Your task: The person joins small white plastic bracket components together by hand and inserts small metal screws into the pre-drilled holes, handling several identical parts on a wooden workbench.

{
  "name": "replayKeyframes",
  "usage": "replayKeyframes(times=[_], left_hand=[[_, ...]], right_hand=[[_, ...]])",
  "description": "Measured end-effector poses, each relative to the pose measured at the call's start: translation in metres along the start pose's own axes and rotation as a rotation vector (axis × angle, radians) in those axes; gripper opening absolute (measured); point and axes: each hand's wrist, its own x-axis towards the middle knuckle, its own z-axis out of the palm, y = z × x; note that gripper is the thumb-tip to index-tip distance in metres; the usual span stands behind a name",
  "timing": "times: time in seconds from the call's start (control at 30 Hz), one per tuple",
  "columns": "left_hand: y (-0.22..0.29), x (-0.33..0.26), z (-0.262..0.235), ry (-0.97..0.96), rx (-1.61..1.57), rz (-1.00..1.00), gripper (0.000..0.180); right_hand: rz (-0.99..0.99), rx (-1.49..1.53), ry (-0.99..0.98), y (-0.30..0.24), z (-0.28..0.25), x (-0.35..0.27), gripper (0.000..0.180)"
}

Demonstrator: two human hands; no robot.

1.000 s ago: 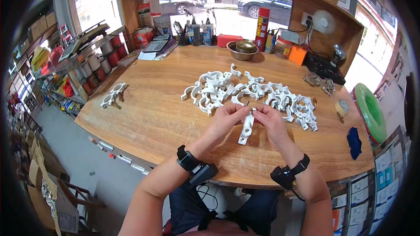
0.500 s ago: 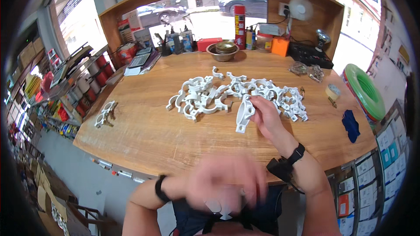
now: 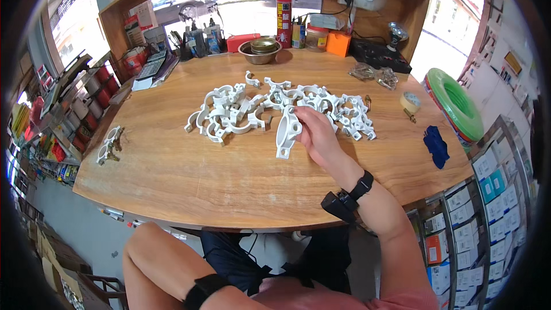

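My right hand (image 3: pixel 320 135) is closed on a white pipe clamp (image 3: pixel 285 138), held upright above the tabletop by its upper end. The clamp looks like a ring with a flat, holed lug at the bottom. Just behind it lies a heap of loose white clamp halves (image 3: pixel 221 112), with smaller white clamps (image 3: pixel 353 117) on its right side. My left forearm bends back toward my body, and the hand itself is out of the picture. At the table's left edge rests a joined white clamp pair (image 3: pixel 109 144) with brass-coloured screws beside it.
A metal bowl (image 3: pixel 259 56), a red spray can (image 3: pixel 284 20) and an orange box (image 3: pixel 338 45) stand along the back of the wooden table (image 3: pixel 189 178). Bags of hardware (image 3: pixel 385 77), a tape roll (image 3: pixel 410 102) and a dark blue cloth (image 3: pixel 436 147) lie on the right.
My left hand has swung from in front of my body down out of the picture. The right hand keeps its hold on the clamp. The whole view has shifted.
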Motion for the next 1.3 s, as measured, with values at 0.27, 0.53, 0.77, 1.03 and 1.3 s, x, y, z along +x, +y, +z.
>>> replayKeyframes(times=[0.27,0.53,0.77,1.03,1.3], left_hand=[[0.0004,0.0034,0.0062,0.052,0.025,0.023,0.021],[0.0034,0.0026,0.007,0.083,0.031,0.031,0.02],[0.0031,0.0032,0.0099,0.086,0.041,0.035,0.019],[0.0005,0.0068,0.0069,0.108,0.047,0.057,0.019],[0.003,0.0037,0.0033,0.119,0.057,0.058,0.018]], right_hand=[[0.013,0.04,-0.011,0.0032,0.0056,0.0,0.014],[0.005,0.05,0.006,0.0023,0.008,-0.0008,0.015],[-0.024,0.011,-0.005,0.004,0.0042,-0.0001,0.018],[-0.03,-0.006,0.004,0.0041,0.007,-0.002,0.019],[-0.027,0.011,0.006,0.0055,0.0049,-0.0003,0.02]])
